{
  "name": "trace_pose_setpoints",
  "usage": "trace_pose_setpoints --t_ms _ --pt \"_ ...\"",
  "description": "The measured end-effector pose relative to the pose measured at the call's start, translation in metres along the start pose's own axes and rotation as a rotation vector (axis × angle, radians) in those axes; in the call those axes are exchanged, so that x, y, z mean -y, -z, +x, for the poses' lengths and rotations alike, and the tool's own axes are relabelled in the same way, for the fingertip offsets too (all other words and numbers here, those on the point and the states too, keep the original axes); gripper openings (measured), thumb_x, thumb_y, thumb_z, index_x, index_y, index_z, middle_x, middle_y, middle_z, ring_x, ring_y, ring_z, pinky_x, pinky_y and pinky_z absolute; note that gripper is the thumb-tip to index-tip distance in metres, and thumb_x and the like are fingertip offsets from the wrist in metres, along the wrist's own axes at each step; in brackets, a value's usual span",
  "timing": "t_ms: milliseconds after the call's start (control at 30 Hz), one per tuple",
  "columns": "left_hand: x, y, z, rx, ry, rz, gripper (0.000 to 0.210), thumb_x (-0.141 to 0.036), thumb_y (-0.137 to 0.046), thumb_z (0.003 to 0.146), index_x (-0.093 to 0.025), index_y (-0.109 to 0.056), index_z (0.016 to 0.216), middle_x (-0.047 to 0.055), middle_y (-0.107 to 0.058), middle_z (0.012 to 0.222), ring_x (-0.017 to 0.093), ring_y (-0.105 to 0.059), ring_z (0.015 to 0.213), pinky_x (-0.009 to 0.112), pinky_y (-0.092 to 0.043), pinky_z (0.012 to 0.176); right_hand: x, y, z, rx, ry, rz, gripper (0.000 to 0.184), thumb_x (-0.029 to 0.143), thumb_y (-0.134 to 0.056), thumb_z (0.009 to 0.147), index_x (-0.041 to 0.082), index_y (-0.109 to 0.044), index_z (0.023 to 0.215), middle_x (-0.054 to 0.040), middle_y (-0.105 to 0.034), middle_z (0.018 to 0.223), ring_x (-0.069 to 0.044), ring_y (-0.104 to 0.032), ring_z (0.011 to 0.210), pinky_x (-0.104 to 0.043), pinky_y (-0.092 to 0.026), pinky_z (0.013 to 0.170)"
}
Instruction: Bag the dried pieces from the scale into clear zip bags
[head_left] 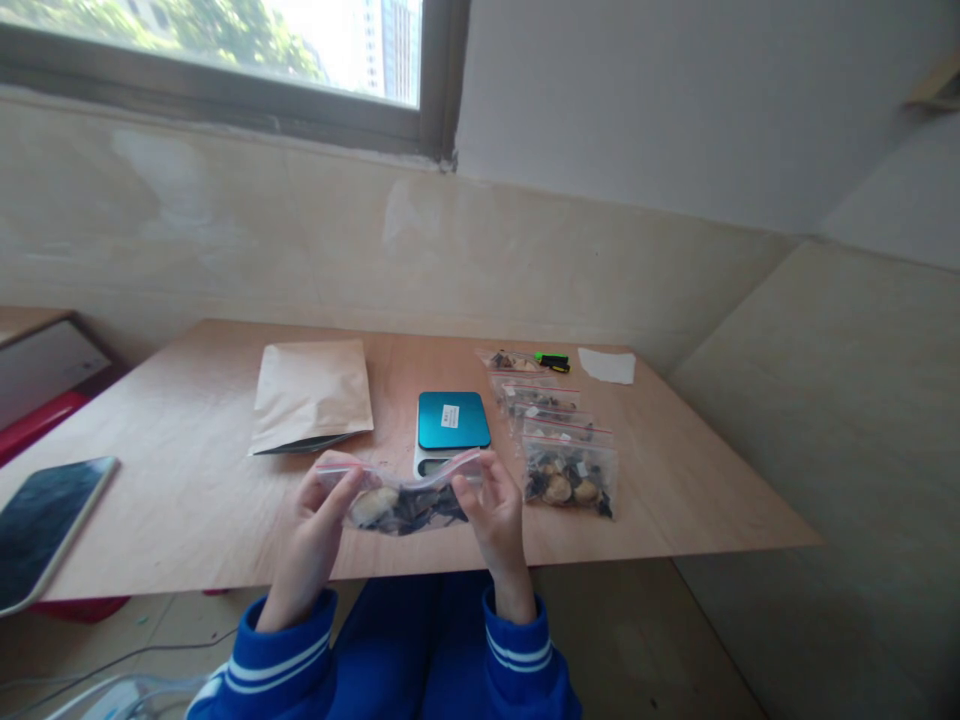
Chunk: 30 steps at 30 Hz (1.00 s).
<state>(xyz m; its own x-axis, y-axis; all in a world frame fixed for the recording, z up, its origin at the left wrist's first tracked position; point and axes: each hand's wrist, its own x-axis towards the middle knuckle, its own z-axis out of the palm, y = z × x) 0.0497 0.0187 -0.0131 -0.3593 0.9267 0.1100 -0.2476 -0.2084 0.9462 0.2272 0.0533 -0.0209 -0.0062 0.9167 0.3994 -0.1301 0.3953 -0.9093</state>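
Between my two hands a clear zip bag (409, 508) with a red-lined seal hangs above the table's front edge. Dark dried pieces and a pale round one lie inside it. My left hand (321, 515) pinches the bag's upper left corner, fingers closed. At the upper right corner my right hand (491, 510) pinches the seal edge between thumb and fingers. Just beyond the bag stands a small scale (454, 425) with a blue-green plate and a white label; the bag partly covers its front. Whether the seal is fully closed I cannot tell.
Several filled zip bags (570, 475) overlap in a row on the right. Behind them lie a green-and-black tool (553, 361) and white paper (607, 366). A kraft paper pouch (311, 395) lies left of the scale, and a tablet (52, 525) at the table's left edge.
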Motion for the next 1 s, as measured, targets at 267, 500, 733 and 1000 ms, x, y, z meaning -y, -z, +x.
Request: trace_pose_setpoints --t_ms 267,500,733,1000 --pt "0.0003 0.0022 -0.0005 0.071 -0.01 0.054 0.023 -0.04 -0.069 0.078 -0.017 -0.064 0.079 -0.002 -0.057 0.075 0.01 -0.055 0.067 0.018 -0.045 0.059 0.0024 0.0049 0.0001 0.084 0.033 -0.035 0.004 0.024 -0.067 0.082 0.02 -0.065 0.079 0.0006 -0.066 0.076 -0.013 -0.062 0.073 -0.023 -0.05 0.068" --pt "-0.0021 0.0027 -0.001 0.129 0.025 0.178 0.022 -0.037 -0.073 0.075 -0.018 -0.065 0.084 0.0 -0.062 0.083 0.013 -0.062 0.073 0.02 -0.05 0.064 0.0035 0.0038 0.0016 0.065 0.105 -0.031 0.005 0.02 -0.067 0.081 0.021 -0.064 0.077 0.0009 -0.063 0.076 -0.013 -0.061 0.074 -0.024 -0.049 0.069" --pt "-0.004 0.0003 0.0008 0.172 -0.078 0.276 0.015 -0.033 -0.071 0.076 -0.019 -0.066 0.075 0.001 -0.064 0.077 0.014 -0.064 0.07 0.02 -0.051 0.061 0.0039 0.0065 0.0025 0.139 0.06 0.03 0.005 0.024 -0.067 0.083 0.022 -0.065 0.079 -0.0004 -0.063 0.079 -0.015 -0.061 0.077 -0.027 -0.049 0.07" --pt "-0.0052 0.0015 0.0007 0.203 -0.169 0.324 0.011 -0.028 -0.069 0.079 -0.019 -0.066 0.075 0.002 -0.063 0.078 0.015 -0.062 0.078 0.022 -0.051 0.068 0.004 0.0079 0.0022 0.221 0.007 0.038 0.007 0.029 -0.069 0.082 0.023 -0.067 0.08 -0.0019 -0.065 0.082 -0.017 -0.062 0.082 -0.032 -0.05 0.076"
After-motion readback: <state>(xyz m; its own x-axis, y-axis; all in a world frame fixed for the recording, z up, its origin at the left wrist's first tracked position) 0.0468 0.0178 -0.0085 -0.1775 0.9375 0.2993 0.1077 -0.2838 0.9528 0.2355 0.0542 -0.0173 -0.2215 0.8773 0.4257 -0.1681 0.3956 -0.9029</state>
